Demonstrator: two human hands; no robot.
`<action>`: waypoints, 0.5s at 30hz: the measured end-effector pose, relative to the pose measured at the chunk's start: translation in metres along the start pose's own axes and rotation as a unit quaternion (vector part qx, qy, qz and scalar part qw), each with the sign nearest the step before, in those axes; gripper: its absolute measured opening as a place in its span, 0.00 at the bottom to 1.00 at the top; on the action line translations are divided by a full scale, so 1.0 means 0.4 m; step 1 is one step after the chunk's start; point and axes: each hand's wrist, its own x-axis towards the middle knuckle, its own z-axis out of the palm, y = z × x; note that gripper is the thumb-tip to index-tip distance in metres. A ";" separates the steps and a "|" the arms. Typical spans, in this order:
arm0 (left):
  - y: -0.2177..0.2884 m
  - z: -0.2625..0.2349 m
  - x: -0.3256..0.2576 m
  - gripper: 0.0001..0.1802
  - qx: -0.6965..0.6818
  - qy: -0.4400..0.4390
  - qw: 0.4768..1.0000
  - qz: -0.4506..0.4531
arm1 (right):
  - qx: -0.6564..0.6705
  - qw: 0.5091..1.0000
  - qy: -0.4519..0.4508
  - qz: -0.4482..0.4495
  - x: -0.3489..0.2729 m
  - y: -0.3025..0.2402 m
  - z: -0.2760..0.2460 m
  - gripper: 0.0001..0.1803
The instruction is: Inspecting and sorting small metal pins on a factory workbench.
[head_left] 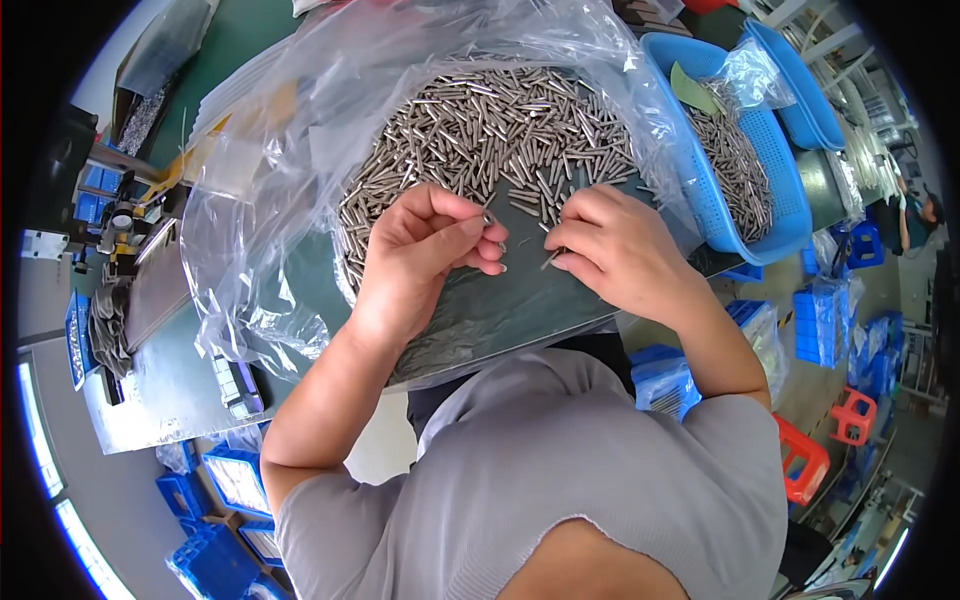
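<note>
Nearest to the camera is the wearer's grey short-sleeved shirt (600, 460), with both bare forearms reaching past it to a dark green workbench (150, 405). Left hand (415, 250): thumb and forefinger brought together on a small metal piece (488, 218), its end showing at the fingertips; a second glint lies lower by the same fingers, and whether it belongs to that piece or to another cannot be told. Right hand (635, 255): thumb and forefinger clamped on a slim pin (550, 260), whose free end points toward the left hand. Both hands stand at the near edge of a large heap of metal pins (480, 120), spread on the bench and ringed at the back and sides by crumpled clear plastic sheeting (270, 180). To the right stands a blue basket (795, 235) with further pins (735, 170) in it and a green slip (692, 90) lying on top. Step in hand, as judged: handling of single pieces taken between the fingertips, one hand to each, with the fingertips of the two hands near each other but apart. Next move, as judged, calls for light, steady fingertip control on both sides and a clear view of each end. Risk noted: a piece this slender could slip or turn in the pinch and be lost among its like.
</note>
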 end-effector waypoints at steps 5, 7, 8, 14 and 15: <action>-0.001 -0.002 0.001 0.04 0.004 -0.011 1.000 -0.002 | -0.028 0.999 0.012 -0.007 0.024 0.004 0.025 0.06; -0.004 -0.003 0.003 0.04 0.004 -0.009 1.000 -0.002 | -0.033 0.999 0.028 -0.017 0.032 0.009 0.036 0.06; -0.003 -0.003 0.005 0.04 0.003 -0.007 1.000 -0.003 | -0.038 0.998 0.044 -0.025 0.036 0.011 0.040 0.06; 0.001 0.004 -0.002 0.02 0.029 -0.016 0.999 -0.030 | 0.230 0.966 0.058 0.101 0.035 -0.003 -0.016 0.05; -0.001 0.004 -0.001 0.02 0.024 -0.024 0.999 -0.037 | 0.276 0.951 0.068 0.120 0.036 -0.005 -0.018 0.05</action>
